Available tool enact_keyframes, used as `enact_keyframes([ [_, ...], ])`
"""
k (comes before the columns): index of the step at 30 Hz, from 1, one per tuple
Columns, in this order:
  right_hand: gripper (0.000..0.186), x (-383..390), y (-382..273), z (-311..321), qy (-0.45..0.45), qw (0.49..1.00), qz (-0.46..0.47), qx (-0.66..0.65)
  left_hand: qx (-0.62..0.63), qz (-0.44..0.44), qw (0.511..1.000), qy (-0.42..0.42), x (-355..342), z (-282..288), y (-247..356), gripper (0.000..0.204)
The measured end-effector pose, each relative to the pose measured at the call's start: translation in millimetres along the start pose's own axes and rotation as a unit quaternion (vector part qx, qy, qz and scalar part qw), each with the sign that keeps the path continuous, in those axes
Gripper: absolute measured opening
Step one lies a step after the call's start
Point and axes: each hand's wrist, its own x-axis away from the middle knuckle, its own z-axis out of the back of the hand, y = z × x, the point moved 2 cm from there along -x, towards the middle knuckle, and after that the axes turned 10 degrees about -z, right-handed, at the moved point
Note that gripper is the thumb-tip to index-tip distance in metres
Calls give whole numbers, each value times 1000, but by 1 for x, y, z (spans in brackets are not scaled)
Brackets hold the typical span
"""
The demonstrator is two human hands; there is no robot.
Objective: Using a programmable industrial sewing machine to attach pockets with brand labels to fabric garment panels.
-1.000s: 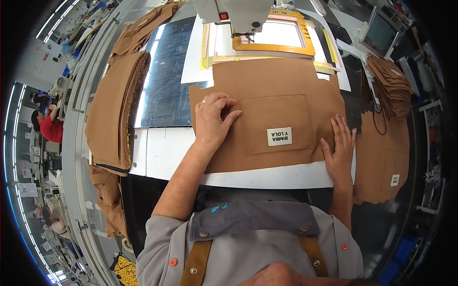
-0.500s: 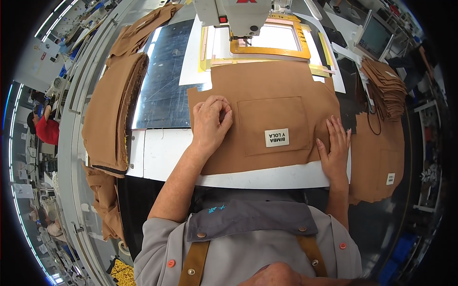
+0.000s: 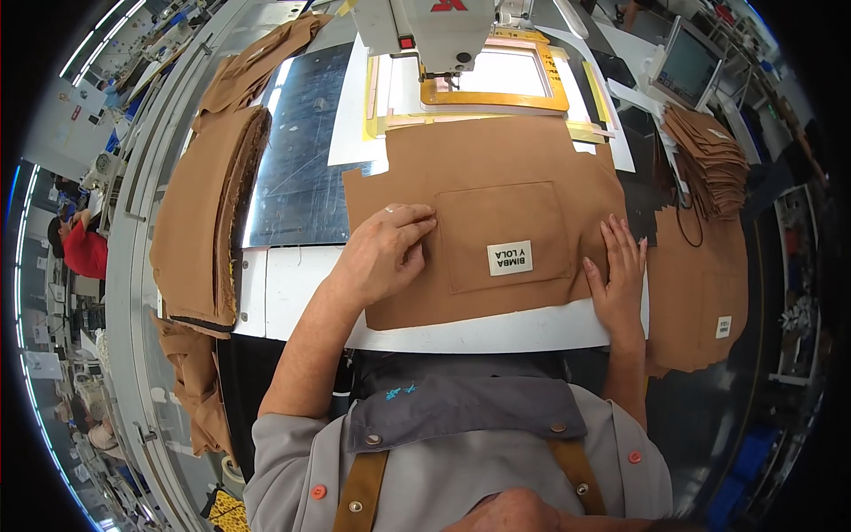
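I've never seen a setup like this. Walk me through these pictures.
No robot here: a person works barehanded. Every picture comes from one wide fisheye camera worn on the head and looking down, which is why straight edges look bent.

On the white work surface lies a brown cloth panel with a squarish patch bearing a small white label. The left hand has its fingertips by the patch's left edge; the right hand lies on the panel's right side. Neither visibly lifts anything.

Beyond the panel are a sewing machine head and an orange frame. Stacked brown cloth sits at left.
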Motion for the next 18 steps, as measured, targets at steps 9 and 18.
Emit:
enact_keyframes([
  [9,58,-1,-2,-2,-2,1000,1,3,30,-17,997,72,13,-3,1,10],
  [18,58,-9,-13,11,-21,997,7,74,89,105,990,31,46,5,7,10],
])
